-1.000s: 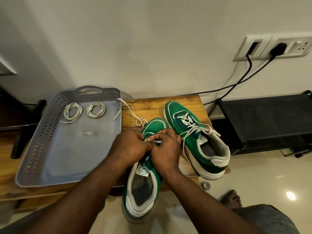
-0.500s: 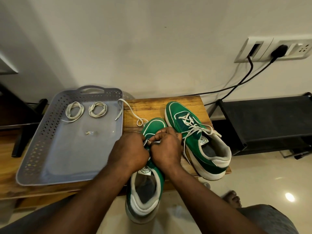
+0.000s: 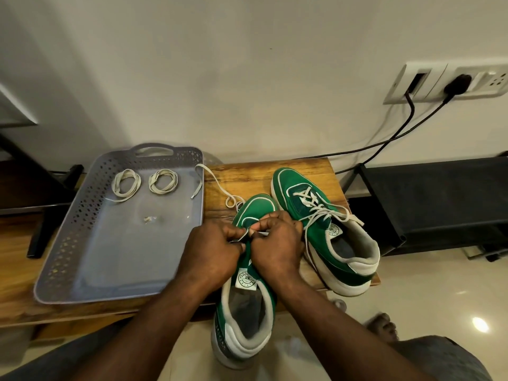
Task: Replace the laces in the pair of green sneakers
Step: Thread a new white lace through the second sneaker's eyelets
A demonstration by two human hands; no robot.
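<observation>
While my grips work its eyelets, the near sneaker (image 3: 247, 298) overhangs the tabletop's (image 3: 247, 174) near edge. My left grip (image 3: 211, 251) and right grip (image 3: 277, 243) both pinch its lace (image 3: 213, 182), whose loose end trails over the tray (image 3: 123, 257) rim. Far sneaker (image 3: 330, 229), right edge: fully laced. Two coiled laces (image 3: 116, 185) in tray, unused. By my estimate, early stage.

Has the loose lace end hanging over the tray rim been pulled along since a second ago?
No. The loose lace end still lies across the right rim of the tray, with its tip at the same spot inside.
</observation>
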